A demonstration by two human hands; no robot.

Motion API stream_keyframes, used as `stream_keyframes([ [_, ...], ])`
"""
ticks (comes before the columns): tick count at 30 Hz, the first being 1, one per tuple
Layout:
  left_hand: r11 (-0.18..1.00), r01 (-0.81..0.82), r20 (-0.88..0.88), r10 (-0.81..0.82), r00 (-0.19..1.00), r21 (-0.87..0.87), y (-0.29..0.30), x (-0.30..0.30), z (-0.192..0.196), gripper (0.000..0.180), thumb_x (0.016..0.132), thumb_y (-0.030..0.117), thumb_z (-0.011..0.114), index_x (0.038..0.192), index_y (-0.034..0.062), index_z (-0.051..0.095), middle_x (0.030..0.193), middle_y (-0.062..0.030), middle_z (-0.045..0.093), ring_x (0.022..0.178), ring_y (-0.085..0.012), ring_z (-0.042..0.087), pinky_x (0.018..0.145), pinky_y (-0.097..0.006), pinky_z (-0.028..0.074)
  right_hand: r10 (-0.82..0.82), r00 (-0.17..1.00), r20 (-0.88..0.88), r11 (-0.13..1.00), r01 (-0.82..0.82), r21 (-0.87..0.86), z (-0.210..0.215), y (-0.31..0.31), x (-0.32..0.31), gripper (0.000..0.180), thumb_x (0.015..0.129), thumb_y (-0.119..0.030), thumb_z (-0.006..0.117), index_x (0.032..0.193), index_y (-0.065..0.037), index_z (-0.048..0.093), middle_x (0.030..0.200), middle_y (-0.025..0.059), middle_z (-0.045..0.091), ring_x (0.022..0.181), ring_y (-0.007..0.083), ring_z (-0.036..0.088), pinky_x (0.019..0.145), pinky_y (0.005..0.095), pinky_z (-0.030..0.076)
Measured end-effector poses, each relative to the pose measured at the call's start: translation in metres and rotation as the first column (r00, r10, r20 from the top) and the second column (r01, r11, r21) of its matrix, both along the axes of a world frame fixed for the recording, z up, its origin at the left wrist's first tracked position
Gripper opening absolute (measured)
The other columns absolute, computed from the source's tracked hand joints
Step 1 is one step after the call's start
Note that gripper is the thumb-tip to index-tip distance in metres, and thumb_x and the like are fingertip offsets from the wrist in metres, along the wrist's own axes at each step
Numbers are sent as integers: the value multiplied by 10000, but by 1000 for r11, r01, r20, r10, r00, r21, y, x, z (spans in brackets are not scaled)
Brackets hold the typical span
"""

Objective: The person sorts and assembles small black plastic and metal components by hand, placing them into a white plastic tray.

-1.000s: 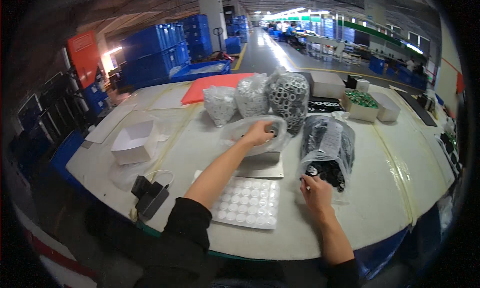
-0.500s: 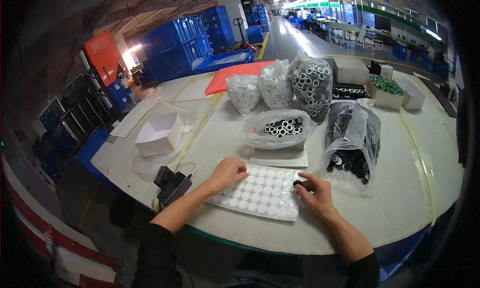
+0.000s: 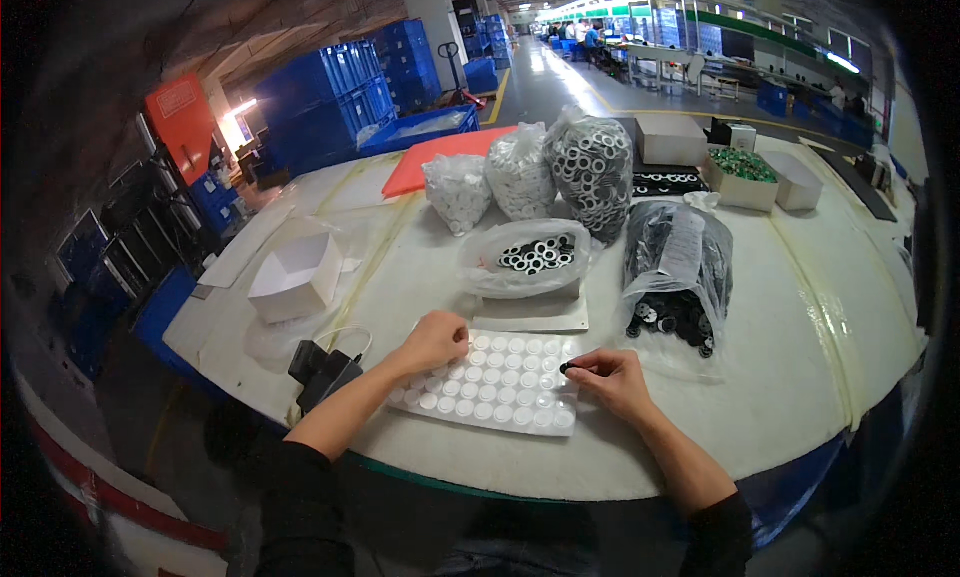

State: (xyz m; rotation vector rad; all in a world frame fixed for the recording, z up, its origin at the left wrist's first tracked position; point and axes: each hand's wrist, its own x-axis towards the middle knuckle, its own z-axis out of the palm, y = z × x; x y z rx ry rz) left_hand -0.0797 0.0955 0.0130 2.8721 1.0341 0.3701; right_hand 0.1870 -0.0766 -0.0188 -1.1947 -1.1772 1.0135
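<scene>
A white tray (image 3: 552, 426) with rows of round white pieces lies in front of me on the table. Over its right edge, my right hand (image 3: 615, 382) pinches a small black round part (image 3: 567, 368) between thumb and fingertips. My left hand (image 3: 436, 342) rests at the tray's far left part, its fingers curled together; whether anything is in them is hidden. Just beyond the tray, a bag-lined container (image 3: 480, 276) holds black-and-white rings (image 3: 540, 254). To the right lies an opened clear bag (image 3: 645, 279) of black round parts (image 3: 670, 322).
Three filled clear bags (image 3: 520, 172) stand at the back, beside a red sheet (image 3: 405, 177). A white open box (image 3: 297, 282) and a black power adapter (image 3: 325, 375) sit on the left. Back right, a box of green parts (image 3: 745, 193) stands near another white box (image 3: 683, 140).
The view has shifted, so the whole table appears further left. My right hand has brought the black part slightly inward over the tray's right edge; my left hand stays at the tray.
</scene>
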Motion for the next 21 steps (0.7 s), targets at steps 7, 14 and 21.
stream_keyframes([
  [7,679,-125,284,459,842,-724,1,-13,19,104,760,57,574,826,-18,605,660,-108,633,600,-129,608,526,-264,500,-82,997,3,995,82,-56,1,1,8,206,787,-140,709,900,29,677,756,56,668,661,88,597,592,213,470],
  [14,732,251,699,402,592,-633,-43,27,29,64,864,10,547,891,-45,565,831,-143,655,753,-199,666,662,-276,564,13,956,-293,990,-54,-131,1,3,5,208,842,-117,643,945,64,646,838,136,666,730,195,666,635,272,541],
  [21,672,393,699,265,664,-628,-88,86,-3,102,833,35,623,907,-36,620,887,-94,660,797,-149,639,713,-260,525,-7,949,-315,993,-29,-110,-9,6,5,208,869,-108,610,960,78,633,865,156,665,739,215,669,646,295,556],
])
